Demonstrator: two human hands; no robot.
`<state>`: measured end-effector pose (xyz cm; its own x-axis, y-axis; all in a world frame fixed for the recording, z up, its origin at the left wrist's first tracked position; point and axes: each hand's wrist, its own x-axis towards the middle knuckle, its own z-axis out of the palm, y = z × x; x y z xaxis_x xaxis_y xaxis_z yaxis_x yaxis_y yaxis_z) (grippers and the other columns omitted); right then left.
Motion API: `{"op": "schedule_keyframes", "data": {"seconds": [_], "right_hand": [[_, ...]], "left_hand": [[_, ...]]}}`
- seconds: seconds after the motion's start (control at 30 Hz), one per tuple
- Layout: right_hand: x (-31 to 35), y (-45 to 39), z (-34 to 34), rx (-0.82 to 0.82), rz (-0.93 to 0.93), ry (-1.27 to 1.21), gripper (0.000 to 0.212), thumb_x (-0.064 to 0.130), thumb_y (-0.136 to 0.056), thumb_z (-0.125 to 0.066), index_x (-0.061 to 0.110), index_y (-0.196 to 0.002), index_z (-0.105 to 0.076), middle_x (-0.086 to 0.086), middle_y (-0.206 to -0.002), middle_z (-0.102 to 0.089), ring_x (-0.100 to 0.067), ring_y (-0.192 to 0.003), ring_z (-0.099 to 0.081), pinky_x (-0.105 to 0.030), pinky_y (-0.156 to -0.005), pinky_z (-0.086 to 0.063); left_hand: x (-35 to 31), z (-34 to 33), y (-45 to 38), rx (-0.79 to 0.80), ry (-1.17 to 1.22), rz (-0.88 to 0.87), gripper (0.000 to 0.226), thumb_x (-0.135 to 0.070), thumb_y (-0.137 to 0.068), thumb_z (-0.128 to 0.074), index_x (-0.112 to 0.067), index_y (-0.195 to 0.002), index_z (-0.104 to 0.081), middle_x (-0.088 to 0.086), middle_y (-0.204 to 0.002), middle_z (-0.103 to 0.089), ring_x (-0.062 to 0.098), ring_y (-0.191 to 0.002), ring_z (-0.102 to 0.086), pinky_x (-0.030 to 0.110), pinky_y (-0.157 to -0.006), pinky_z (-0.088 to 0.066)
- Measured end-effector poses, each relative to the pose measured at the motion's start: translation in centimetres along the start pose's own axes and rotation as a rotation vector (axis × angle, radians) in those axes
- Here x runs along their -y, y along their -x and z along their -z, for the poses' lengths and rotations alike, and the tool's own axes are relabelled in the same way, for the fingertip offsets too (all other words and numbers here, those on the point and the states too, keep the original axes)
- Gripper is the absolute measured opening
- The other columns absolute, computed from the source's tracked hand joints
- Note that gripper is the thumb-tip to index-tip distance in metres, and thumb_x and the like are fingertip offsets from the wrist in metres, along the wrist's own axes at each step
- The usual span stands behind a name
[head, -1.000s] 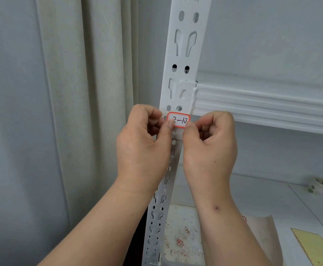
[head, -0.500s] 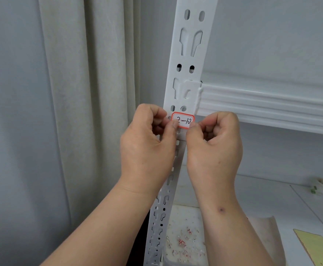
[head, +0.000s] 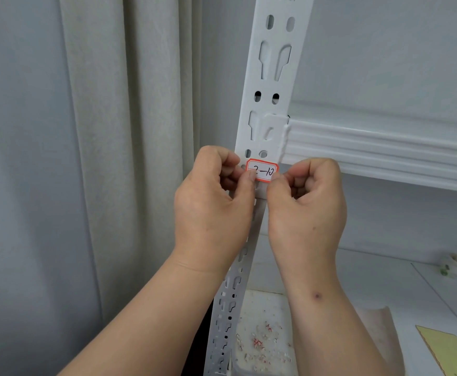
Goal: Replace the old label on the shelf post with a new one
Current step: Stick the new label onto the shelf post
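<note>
Both hands, left [head: 211, 204] and right [head: 307, 210], pinch label [head: 262, 170] between our thumbs against post [head: 272, 77]; we judge pressing flat comes next.

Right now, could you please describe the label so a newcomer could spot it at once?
Find the white slotted shelf post beside the curtain. Just below where the shelf beam joins it sits the label: white, red-bordered, handwritten "2-10", pinched between both thumbs.

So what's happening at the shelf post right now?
A person is working a red-bordered label marked "2-10" on the white shelf post, just below where the shelf beam joins. The left hand has its thumb on the label's left edge, and the right hand pinches at its lower right corner. Paper scraps lie below.
</note>
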<state>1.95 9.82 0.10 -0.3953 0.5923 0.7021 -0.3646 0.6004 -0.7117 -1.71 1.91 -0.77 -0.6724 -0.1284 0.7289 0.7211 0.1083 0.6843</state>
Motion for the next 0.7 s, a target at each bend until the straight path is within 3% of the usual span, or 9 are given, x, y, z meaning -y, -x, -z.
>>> {"op": "schedule_keyframes", "data": {"seconds": [0.43, 0.7], "right_hand": [[0.0, -0.08, -0.06, 0.007, -0.006, 0.001, 0.027, 0.01, -0.081, -0.063, 0.03, -0.077, -0.045, 0.011, -0.066, -0.056, -0.003, -0.06, -0.054, -0.009, -0.058, -0.04], [0.05, 0.01, -0.05, 0.01, -0.009, -0.008, 0.026, 0.011, -0.082, -0.063, 0.03, -0.078, -0.045, 0.011, -0.066, -0.056, -0.001, -0.061, -0.054, -0.007, -0.057, -0.039]], "left_hand": [[0.12, -0.01, -0.08, 0.004, -0.042, -0.04, 0.035, -0.014, -0.083, -0.075, -0.035, -0.086, -0.047, -0.013, -0.073, -0.063, 0.01, -0.073, -0.06, 0.021, -0.067, -0.05], [0.24, 0.06, -0.13, 0.03, -0.043, -0.061, 0.032, -0.014, -0.084, -0.074, -0.031, -0.092, -0.048, -0.011, -0.075, -0.064, 0.011, -0.074, -0.06, 0.021, -0.068, -0.049]]}}
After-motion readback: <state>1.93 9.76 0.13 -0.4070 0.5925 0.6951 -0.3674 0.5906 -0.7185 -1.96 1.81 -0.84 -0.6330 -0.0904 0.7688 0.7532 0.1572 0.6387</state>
